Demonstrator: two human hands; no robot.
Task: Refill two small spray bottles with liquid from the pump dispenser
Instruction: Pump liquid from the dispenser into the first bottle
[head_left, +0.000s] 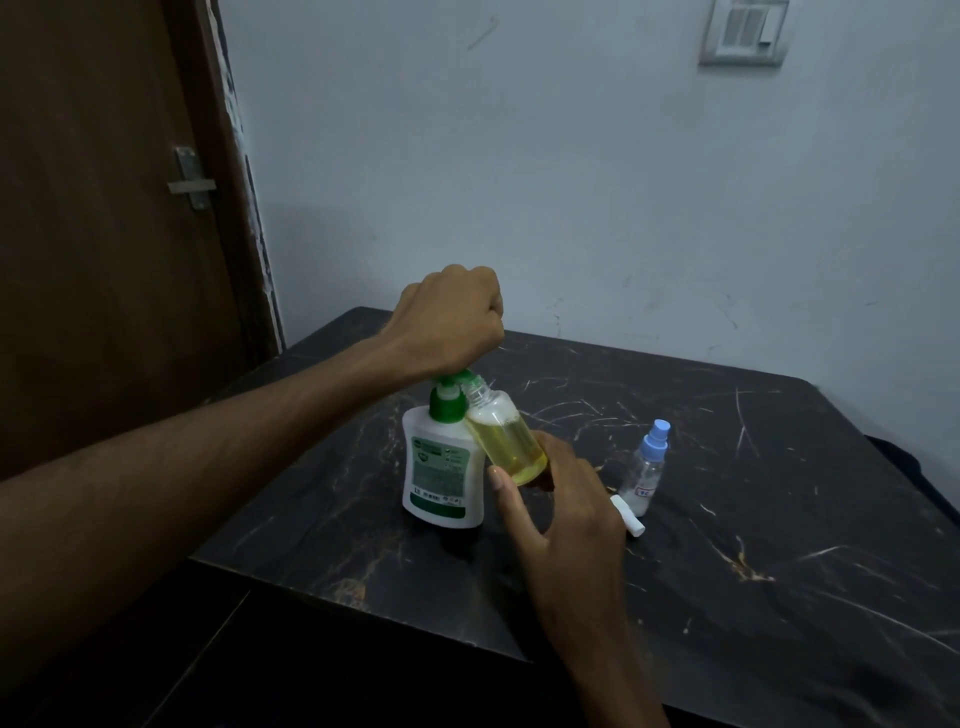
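Yellow liquid fills most of the small clear plastic spray bottle (506, 439), uncapped and tilted with its mouth under the green spout of the white pump dispenser (441, 467); the right hand (561, 499) pinches its base while the left hand (449, 317), closed in a fist, presses the pump head. By the look of it, this first refill is nearly done. The second clear bottle with a blue spray cap (649, 467) stands near on the dark marbled bench (779, 519), apparently empty, a white cap (627, 515) lying beside it (both labels are too small to read).
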